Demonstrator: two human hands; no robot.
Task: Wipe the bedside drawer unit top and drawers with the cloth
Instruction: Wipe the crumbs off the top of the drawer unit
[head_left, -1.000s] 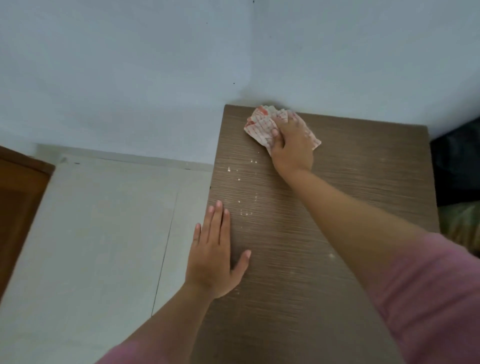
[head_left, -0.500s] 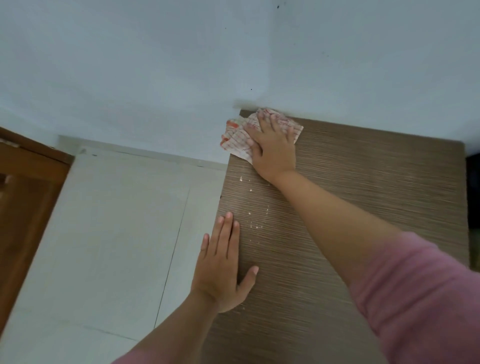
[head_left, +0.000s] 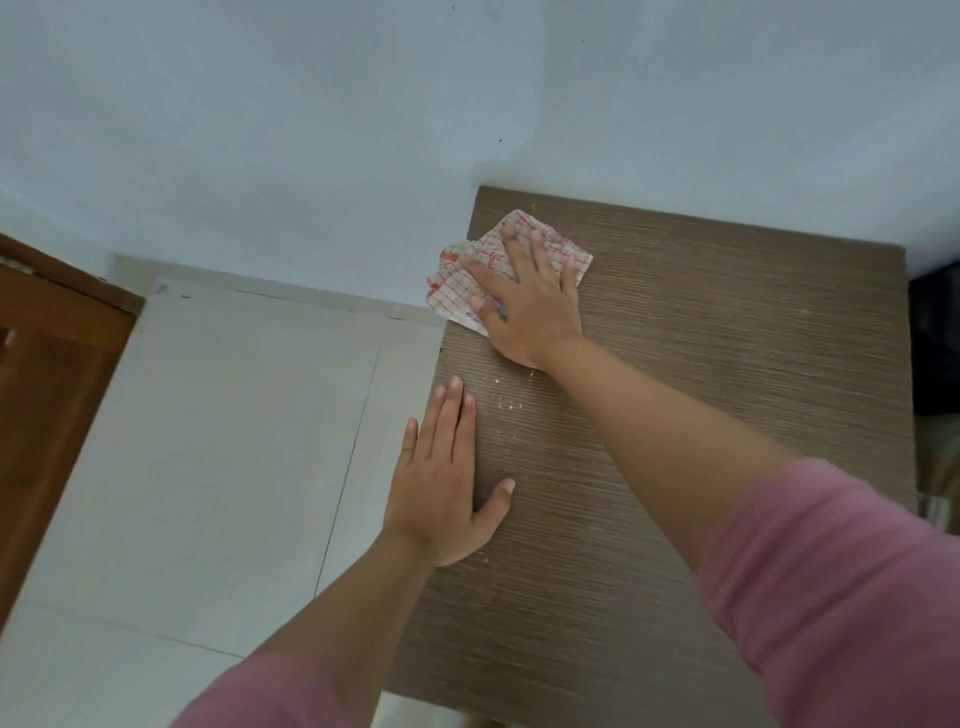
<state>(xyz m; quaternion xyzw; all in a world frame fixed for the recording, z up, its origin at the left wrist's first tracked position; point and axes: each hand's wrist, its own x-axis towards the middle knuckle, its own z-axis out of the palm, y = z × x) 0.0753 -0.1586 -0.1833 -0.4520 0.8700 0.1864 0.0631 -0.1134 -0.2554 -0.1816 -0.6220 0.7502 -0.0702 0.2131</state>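
The brown wood-grain top of the bedside drawer unit (head_left: 727, 364) fills the right half of the view; its drawers are hidden below. A white cloth with red checks (head_left: 457, 291) lies at the top's far left corner, hanging slightly over the left edge. My right hand (head_left: 524, 296) presses flat on the cloth with fingers spread. My left hand (head_left: 441, 478) rests flat on the left edge of the top, fingers together, holding nothing. White crumbs (head_left: 506, 402) dot the surface between the two hands.
A pale blue wall (head_left: 363, 130) runs behind the unit. Cream floor tiles (head_left: 208, 467) lie to the left, with a brown wooden door frame (head_left: 47, 395) at the far left. Something dark (head_left: 935, 338) stands right of the unit.
My right hand slid the cloth from the back of the top to the far left corner, then a little nearer along the left edge. My left hand stayed put.
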